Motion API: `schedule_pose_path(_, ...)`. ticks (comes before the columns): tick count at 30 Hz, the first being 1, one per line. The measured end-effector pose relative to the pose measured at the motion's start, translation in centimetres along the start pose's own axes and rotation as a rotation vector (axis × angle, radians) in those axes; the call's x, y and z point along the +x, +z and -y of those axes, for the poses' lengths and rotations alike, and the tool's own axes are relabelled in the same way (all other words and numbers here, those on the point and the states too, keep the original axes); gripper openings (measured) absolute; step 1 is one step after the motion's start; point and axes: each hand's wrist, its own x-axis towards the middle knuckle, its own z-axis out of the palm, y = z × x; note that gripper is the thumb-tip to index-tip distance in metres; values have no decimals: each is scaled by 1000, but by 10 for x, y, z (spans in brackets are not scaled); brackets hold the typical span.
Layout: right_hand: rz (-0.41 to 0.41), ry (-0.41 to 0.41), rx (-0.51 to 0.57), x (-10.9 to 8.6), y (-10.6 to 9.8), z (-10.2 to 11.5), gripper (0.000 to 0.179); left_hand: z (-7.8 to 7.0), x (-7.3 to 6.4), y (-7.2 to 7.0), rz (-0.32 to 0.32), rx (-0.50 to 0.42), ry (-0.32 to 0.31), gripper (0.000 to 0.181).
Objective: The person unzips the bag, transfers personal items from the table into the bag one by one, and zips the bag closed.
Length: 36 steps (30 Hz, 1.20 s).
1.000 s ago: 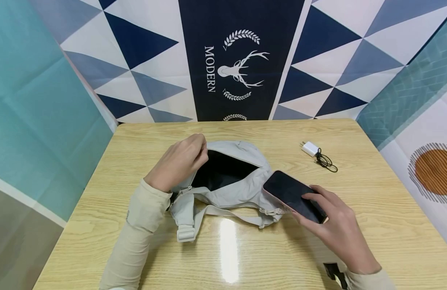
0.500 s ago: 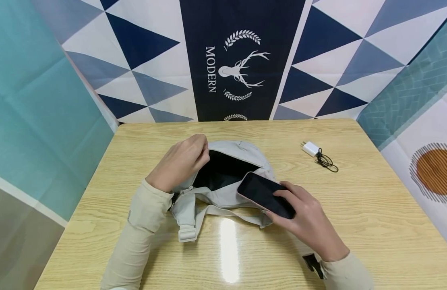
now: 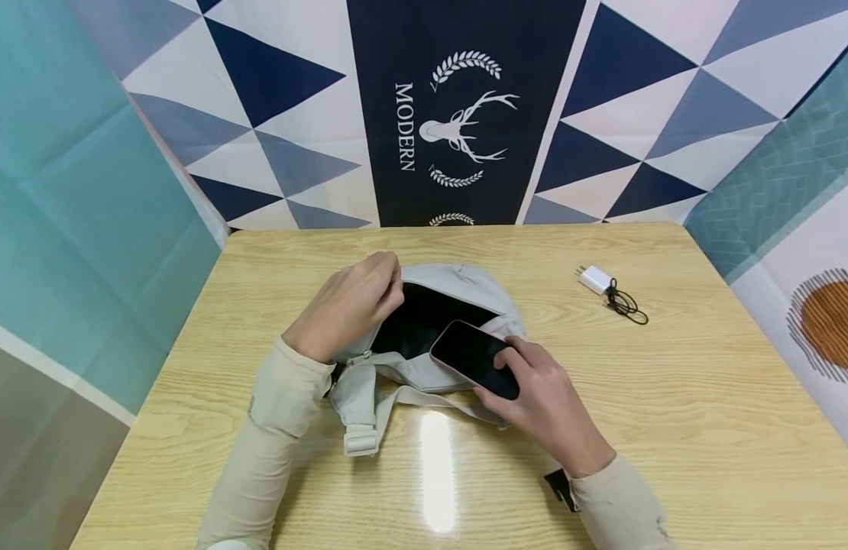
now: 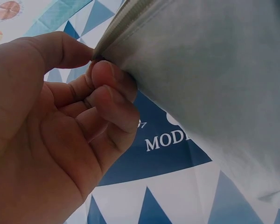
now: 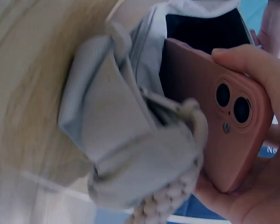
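A light grey fabric waist bag (image 3: 465, 283) lies on the table with its dark main pocket gaping. My left hand (image 3: 351, 305) pinches the zipped edge of the opening at its left end; in the left wrist view the thumb and index finger meet on that edge (image 4: 114, 35). My right hand (image 3: 544, 397) grips a smartphone (image 3: 468, 351) by its near right end. The phone's dark screen faces up, and its far end is at the mouth of the bag. The right wrist view shows its pink case (image 5: 210, 102) with two camera lenses, beside the black interior.
A white charger plug (image 3: 594, 279) and a coiled black cable (image 3: 625, 302) lie at the back right of the wooden table (image 3: 706, 428). The bag's strap with a pale buckle (image 3: 360, 441) extends towards the front. A patterned cloth (image 3: 307, 92) hangs behind.
My right hand has carried the phone leftwards from beside the bag to its opening. The left hand keeps its pinch on the edge, nearly still.
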Motion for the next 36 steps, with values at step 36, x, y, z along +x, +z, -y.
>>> schedule_pose_path(36, -16, 45, -76, 27, 51, 37, 41, -2, 2, -1, 12, 33, -33, 18)
